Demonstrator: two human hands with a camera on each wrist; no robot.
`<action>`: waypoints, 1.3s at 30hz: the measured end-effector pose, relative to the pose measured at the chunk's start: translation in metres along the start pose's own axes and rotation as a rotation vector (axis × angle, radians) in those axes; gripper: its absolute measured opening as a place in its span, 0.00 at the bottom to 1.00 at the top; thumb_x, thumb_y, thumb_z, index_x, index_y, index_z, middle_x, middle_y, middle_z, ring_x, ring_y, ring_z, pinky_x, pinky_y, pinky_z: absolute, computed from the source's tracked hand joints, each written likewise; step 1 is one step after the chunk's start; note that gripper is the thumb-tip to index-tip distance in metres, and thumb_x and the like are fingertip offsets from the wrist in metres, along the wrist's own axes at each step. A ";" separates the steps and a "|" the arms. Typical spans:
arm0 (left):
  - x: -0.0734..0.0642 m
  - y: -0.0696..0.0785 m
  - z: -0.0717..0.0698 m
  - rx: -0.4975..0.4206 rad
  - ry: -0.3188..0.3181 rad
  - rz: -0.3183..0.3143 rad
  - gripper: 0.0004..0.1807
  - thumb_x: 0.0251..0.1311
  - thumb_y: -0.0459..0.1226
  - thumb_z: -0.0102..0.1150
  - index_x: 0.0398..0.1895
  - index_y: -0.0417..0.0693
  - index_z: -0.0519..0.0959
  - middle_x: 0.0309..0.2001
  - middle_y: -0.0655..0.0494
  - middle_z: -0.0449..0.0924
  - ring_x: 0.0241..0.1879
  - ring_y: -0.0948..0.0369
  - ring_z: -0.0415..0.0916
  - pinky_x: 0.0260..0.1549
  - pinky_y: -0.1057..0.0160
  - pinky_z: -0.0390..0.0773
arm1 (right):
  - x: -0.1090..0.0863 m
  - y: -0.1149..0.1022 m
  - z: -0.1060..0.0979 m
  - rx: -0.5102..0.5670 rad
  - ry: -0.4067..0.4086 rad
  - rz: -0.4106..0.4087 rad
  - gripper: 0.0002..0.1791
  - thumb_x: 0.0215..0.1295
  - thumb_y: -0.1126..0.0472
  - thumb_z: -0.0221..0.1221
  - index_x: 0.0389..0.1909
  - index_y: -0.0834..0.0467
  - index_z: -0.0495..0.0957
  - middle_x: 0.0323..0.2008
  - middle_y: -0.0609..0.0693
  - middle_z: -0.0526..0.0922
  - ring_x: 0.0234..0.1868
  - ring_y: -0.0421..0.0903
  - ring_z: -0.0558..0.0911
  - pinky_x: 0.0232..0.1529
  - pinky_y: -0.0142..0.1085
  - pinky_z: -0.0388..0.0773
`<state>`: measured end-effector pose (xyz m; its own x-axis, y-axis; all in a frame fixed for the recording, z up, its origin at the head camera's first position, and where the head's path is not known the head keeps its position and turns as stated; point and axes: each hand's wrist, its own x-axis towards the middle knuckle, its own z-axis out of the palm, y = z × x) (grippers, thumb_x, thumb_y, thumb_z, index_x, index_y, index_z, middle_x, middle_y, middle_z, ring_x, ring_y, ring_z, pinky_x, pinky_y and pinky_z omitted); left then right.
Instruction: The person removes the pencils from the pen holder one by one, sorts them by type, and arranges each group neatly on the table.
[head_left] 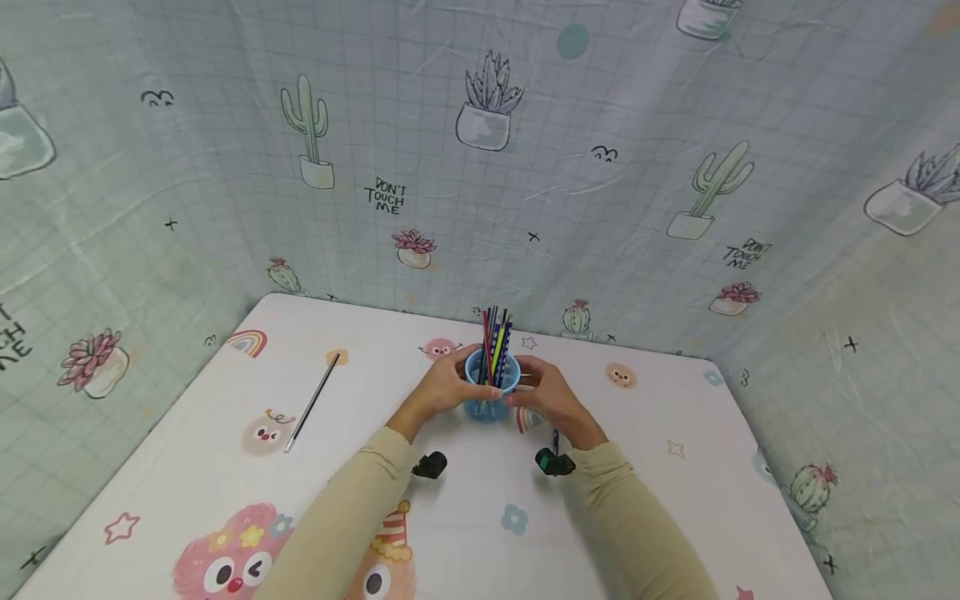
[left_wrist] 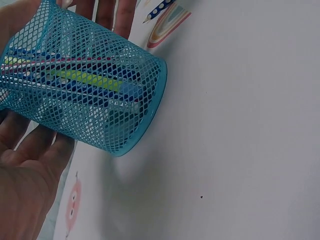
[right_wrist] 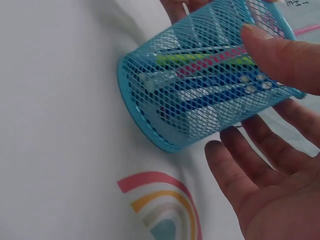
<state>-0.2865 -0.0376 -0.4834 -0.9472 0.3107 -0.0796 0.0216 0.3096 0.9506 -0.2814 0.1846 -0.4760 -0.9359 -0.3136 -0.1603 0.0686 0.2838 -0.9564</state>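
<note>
Left hand (head_left: pixel 442 383) and right hand (head_left: pixel 553 396) had a light-blue mesh holder (head_left: pixel 482 410) between them toward the back of the white table (head_left: pixel 637 508). Going from the left, a long black pencil (head_left: pixel 311 406) lay on the tabletop, well apart from the holder and untouched. Next, the left thumb crossed the near side by the rim while its fingers wrapped behind, a curled grip on the mesh. Inside the holder stood a bunch of pencils (head_left: pixel 498 346) in several colours, so that part looked done. On its other side the right thumb lay against the mesh, with the fingers spaced and bent loosely behind. Whether the base was clear of the table, I could not tell. Farther right, a blue spotted pencil (left_wrist: pixel 160 9) lay beside a printed rainbow (left_wrist: pixel 169 24). Judging by that, most were in, with two pencils left outside.
</note>
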 end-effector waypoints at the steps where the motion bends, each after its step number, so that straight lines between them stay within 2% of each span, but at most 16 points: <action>1: 0.000 0.000 0.000 0.000 0.000 0.002 0.47 0.42 0.54 0.78 0.70 0.71 0.66 0.63 0.60 0.75 0.64 0.54 0.72 0.66 0.46 0.71 | 0.000 0.001 0.001 0.001 0.004 -0.002 0.40 0.52 0.67 0.71 0.68 0.50 0.69 0.64 0.54 0.76 0.65 0.55 0.75 0.64 0.48 0.76; 4: 0.000 0.000 0.000 0.008 0.000 0.004 0.49 0.40 0.56 0.78 0.70 0.70 0.67 0.64 0.59 0.75 0.64 0.54 0.72 0.66 0.47 0.71 | 0.001 0.004 0.004 0.011 0.019 -0.014 0.43 0.50 0.68 0.72 0.68 0.48 0.68 0.64 0.53 0.75 0.65 0.54 0.74 0.67 0.50 0.73; 9: -0.001 -0.001 0.002 -0.005 -0.001 0.016 0.48 0.41 0.55 0.79 0.69 0.70 0.68 0.63 0.60 0.76 0.63 0.54 0.73 0.66 0.47 0.71 | 0.003 0.009 0.011 0.001 0.024 -0.064 0.45 0.49 0.68 0.72 0.70 0.49 0.66 0.66 0.55 0.74 0.66 0.57 0.73 0.68 0.54 0.70; 16: -0.001 -0.004 0.003 -0.026 -0.020 0.042 0.46 0.41 0.55 0.78 0.68 0.72 0.68 0.62 0.60 0.76 0.63 0.55 0.73 0.67 0.47 0.71 | 0.010 0.015 0.023 -0.060 0.057 -0.062 0.49 0.46 0.61 0.77 0.70 0.45 0.64 0.65 0.50 0.74 0.70 0.54 0.70 0.72 0.58 0.62; 20: -0.003 -0.002 0.002 -0.036 -0.025 0.045 0.45 0.41 0.54 0.78 0.68 0.73 0.68 0.61 0.61 0.77 0.62 0.56 0.74 0.66 0.47 0.71 | 0.012 0.017 0.025 -0.116 0.069 -0.077 0.50 0.44 0.56 0.78 0.69 0.44 0.64 0.64 0.48 0.76 0.68 0.52 0.72 0.72 0.57 0.64; 26: -0.003 0.004 -0.001 -0.025 -0.042 0.064 0.45 0.45 0.49 0.78 0.69 0.67 0.68 0.62 0.57 0.77 0.62 0.54 0.73 0.67 0.46 0.71 | 0.018 0.020 0.020 -0.188 0.059 -0.109 0.49 0.41 0.51 0.80 0.67 0.41 0.67 0.61 0.46 0.78 0.65 0.50 0.75 0.68 0.54 0.70; 32: 0.000 0.015 -0.015 0.048 -0.108 0.036 0.52 0.44 0.47 0.79 0.75 0.57 0.62 0.69 0.55 0.70 0.67 0.54 0.69 0.69 0.48 0.68 | 0.020 0.019 0.017 -0.188 0.045 -0.114 0.50 0.38 0.50 0.81 0.67 0.40 0.67 0.60 0.45 0.79 0.64 0.49 0.76 0.67 0.51 0.72; 36: 0.003 0.021 -0.028 -0.013 -0.143 0.040 0.51 0.50 0.38 0.76 0.76 0.48 0.57 0.73 0.53 0.65 0.72 0.54 0.65 0.69 0.52 0.68 | 0.021 0.017 0.016 -0.158 0.034 -0.125 0.49 0.39 0.55 0.80 0.66 0.42 0.69 0.58 0.46 0.80 0.62 0.49 0.77 0.65 0.51 0.74; 39: 0.005 0.025 -0.034 -0.066 -0.130 0.060 0.43 0.58 0.31 0.67 0.76 0.45 0.57 0.73 0.51 0.66 0.72 0.53 0.64 0.68 0.54 0.68 | 0.021 0.016 0.017 -0.152 0.033 -0.100 0.50 0.39 0.56 0.81 0.67 0.43 0.68 0.59 0.47 0.79 0.63 0.49 0.77 0.67 0.50 0.73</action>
<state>-0.3019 -0.0592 -0.4498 -0.8953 0.4420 -0.0561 0.0521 0.2289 0.9720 -0.2938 0.1678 -0.4990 -0.9466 -0.3177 -0.0556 -0.0760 0.3871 -0.9189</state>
